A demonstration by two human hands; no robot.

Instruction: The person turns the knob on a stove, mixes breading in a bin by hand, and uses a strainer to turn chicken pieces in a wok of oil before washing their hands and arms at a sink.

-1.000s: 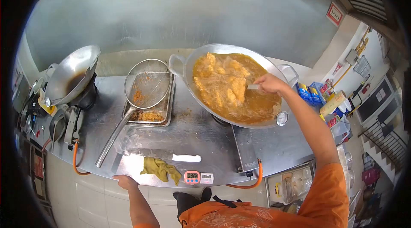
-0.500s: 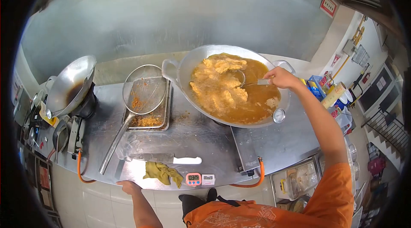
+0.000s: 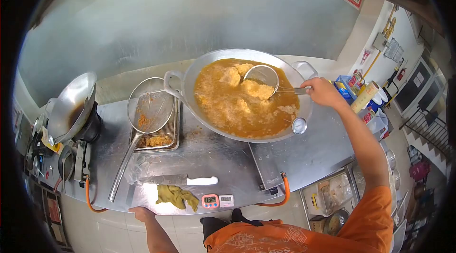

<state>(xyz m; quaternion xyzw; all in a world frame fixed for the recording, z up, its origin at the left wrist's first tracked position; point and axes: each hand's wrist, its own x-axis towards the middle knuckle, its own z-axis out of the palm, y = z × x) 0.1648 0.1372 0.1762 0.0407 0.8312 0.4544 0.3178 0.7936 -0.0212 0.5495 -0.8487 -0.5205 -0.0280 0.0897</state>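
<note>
My right hand [image 3: 323,91] is closed round the handle of a wire skimmer [image 3: 262,67], whose round head is tilted among the frying food in the wok. Golden battered pieces [image 3: 259,90] lie in bubbling brown oil [image 3: 223,120], some partly under the surface. The large wok [image 3: 190,106] has two loop handles, and a dial thermometer [image 3: 299,126] rests at its right rim. At the table's front edge [image 3: 166,212], my left hand [image 3: 143,214] grips the metal rim, its fingers partly hidden.
A large long-handled strainer [image 3: 126,163] lies over a wire-racked tray [image 3: 178,129] with crumbs. In front are a white-handled knife [image 3: 202,181], an olive cloth [image 3: 176,198] and a pink timer [image 3: 210,201]. A second wok [image 3: 83,87] stands left; an orange gas hose [image 3: 286,191] hangs at the front.
The skimmer head has risen and turned, showing more of its ring above the oil. Several battered pieces have shifted or sunk lower. My left hand stays at the table edge.
</note>
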